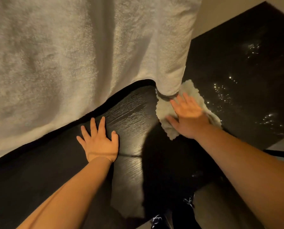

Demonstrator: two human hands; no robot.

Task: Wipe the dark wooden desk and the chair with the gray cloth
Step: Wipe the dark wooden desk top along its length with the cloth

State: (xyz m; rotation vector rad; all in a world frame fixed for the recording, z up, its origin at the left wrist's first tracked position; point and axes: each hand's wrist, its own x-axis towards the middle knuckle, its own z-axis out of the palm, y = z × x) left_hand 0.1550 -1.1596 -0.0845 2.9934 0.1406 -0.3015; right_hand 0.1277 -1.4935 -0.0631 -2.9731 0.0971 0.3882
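Note:
The dark wooden desk (134, 116) runs across the lower middle of the view, its grain catching the light. My left hand (99, 142) lies flat on it with fingers spread, holding nothing. My right hand (188, 115) presses flat on the gray cloth (164, 111), which is spread at the desk's right edge beside a hanging white towel. The chair is not clearly in view.
A large white fluffy towel or blanket (63, 55) hangs over the desk's far side and fills the upper left. A black speckled glossy surface (245, 80) lies to the right. My shoes (159, 219) show on the floor below the desk edge.

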